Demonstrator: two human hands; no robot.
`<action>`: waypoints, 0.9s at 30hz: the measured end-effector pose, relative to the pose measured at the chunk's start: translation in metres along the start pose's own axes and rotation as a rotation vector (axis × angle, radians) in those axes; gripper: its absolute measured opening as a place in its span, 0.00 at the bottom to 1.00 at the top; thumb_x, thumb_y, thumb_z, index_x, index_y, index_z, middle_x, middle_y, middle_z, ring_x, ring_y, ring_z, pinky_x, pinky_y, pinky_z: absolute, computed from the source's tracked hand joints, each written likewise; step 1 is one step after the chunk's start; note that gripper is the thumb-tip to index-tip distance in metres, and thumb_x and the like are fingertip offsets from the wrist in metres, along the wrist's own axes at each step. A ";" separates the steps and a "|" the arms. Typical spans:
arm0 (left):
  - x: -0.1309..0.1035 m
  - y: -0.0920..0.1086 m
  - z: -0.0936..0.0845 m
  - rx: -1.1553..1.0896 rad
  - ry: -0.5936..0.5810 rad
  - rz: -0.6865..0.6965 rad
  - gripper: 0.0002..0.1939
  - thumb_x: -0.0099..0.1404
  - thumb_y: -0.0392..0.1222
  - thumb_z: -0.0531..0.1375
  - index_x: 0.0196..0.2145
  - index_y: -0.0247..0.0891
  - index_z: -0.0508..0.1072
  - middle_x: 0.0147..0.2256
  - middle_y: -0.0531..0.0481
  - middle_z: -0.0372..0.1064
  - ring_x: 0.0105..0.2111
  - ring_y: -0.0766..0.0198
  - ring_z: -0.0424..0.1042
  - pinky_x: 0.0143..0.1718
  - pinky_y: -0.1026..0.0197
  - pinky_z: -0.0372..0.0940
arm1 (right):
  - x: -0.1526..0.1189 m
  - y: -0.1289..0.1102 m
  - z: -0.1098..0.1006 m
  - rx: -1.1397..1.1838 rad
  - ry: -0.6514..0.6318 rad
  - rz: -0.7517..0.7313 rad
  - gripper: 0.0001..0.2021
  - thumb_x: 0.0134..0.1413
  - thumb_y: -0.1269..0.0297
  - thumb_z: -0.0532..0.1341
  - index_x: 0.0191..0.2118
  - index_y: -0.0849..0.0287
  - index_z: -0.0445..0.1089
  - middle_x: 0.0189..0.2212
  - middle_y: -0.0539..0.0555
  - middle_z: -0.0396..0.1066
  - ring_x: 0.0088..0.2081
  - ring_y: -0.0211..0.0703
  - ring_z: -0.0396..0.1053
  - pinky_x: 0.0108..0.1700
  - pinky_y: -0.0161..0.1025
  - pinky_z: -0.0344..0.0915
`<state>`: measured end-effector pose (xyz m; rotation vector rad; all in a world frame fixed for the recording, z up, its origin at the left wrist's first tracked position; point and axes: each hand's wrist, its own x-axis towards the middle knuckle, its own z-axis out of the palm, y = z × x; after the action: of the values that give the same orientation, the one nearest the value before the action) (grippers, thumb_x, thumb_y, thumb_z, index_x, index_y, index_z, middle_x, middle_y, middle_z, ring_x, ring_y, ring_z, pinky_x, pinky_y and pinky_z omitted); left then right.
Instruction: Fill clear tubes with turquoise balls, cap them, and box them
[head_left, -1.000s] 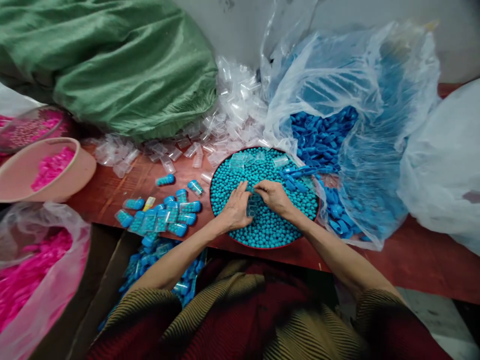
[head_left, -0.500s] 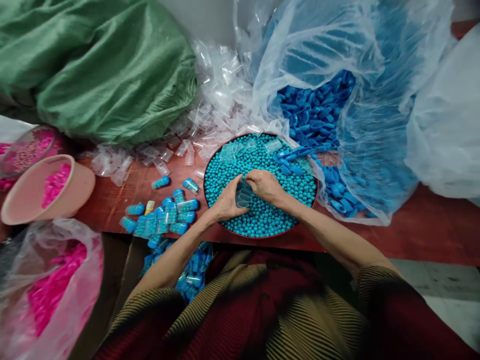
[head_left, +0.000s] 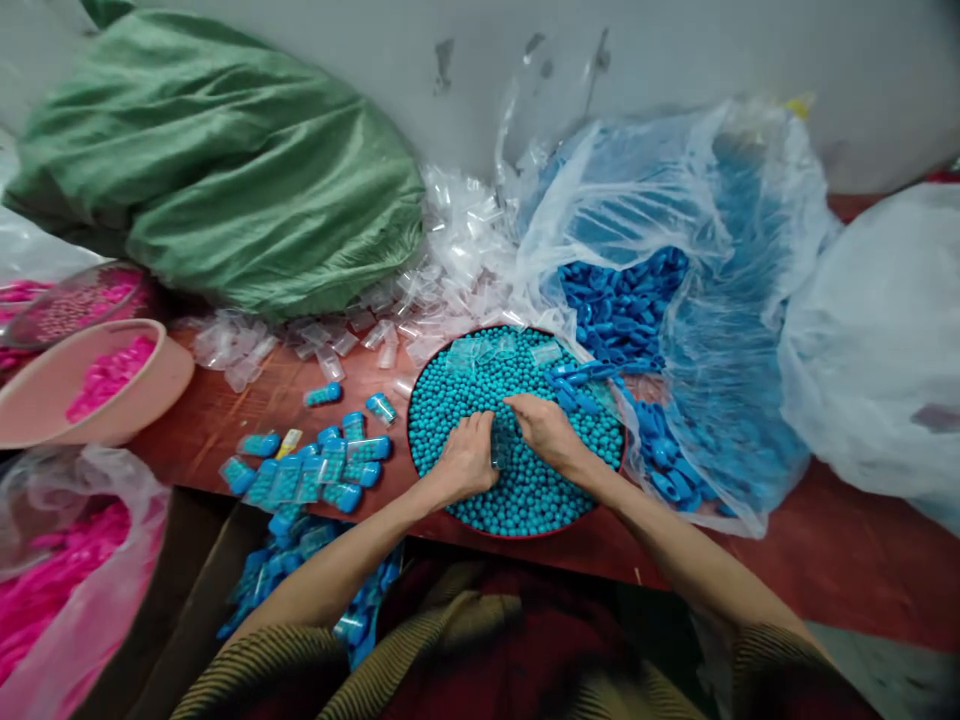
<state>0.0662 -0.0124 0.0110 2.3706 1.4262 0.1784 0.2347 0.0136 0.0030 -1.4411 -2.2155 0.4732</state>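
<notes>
A round red-rimmed tray (head_left: 411, 440) full of small turquoise beads (head_left: 517, 515) lies under both my hands. My left hand (head_left: 469, 455) is closed round a clear plastic tube (head_left: 497, 445), mostly hidden by the fingers. Just right of it, my right hand (head_left: 546, 432) is over the beads with its fingers curled together; what they hold, if anything, cannot be made out. A few blue plastic caps (head_left: 577, 385) and clear empty tubes (head_left: 545, 353) rest on the beads at the tray's far side.
Bead-filled tubes with blue caps (head_left: 322, 470) lie in a cluster to the left. Behind are loose clear tubes (head_left: 457, 250), a green sack (head_left: 247, 170) and a plastic bag (head_left: 622, 220) of blue caps. A peach bowl (head_left: 161, 385) with pink pieces stands far left.
My hands have drawn apart, and my left hand has turned so its back covers more of the clear tube. The camera view has tilted up, showing more wall.
</notes>
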 end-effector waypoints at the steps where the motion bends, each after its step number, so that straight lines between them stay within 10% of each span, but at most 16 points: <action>1: 0.000 -0.002 -0.001 -0.006 -0.003 0.004 0.30 0.50 0.35 0.56 0.53 0.33 0.56 0.47 0.38 0.62 0.47 0.49 0.64 0.49 0.46 0.62 | 0.008 0.004 -0.007 -0.067 0.026 0.020 0.19 0.58 0.74 0.48 0.50 0.58 0.68 0.45 0.57 0.71 0.46 0.44 0.67 0.48 0.39 0.63; 9: 0.006 -0.010 -0.012 -0.078 -0.114 0.056 0.40 0.49 0.38 0.59 0.59 0.31 0.52 0.53 0.35 0.60 0.50 0.45 0.63 0.50 0.46 0.61 | 0.072 0.036 -0.030 -0.481 -0.063 0.319 0.16 0.57 0.62 0.55 0.47 0.66 0.68 0.45 0.68 0.66 0.47 0.57 0.62 0.41 0.44 0.60; 18: 0.003 -0.007 -0.009 -0.062 -0.109 0.077 0.34 0.49 0.37 0.59 0.55 0.33 0.56 0.54 0.36 0.58 0.53 0.45 0.60 0.52 0.45 0.60 | 0.047 0.032 -0.049 -0.356 -0.006 0.085 0.18 0.57 0.76 0.44 0.44 0.63 0.69 0.39 0.62 0.68 0.43 0.49 0.62 0.44 0.40 0.57; 27: -0.003 -0.010 0.000 -0.062 -0.076 0.072 0.40 0.49 0.37 0.60 0.58 0.29 0.50 0.64 0.29 0.38 0.63 0.42 0.44 0.60 0.44 0.51 | 0.013 0.016 0.009 0.142 0.094 0.005 0.10 0.54 0.73 0.54 0.35 0.59 0.72 0.32 0.55 0.74 0.35 0.43 0.70 0.39 0.37 0.64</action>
<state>0.0568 -0.0106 0.0075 2.3545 1.2830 0.1473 0.2370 0.0314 -0.0105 -1.3666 -2.0624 0.5415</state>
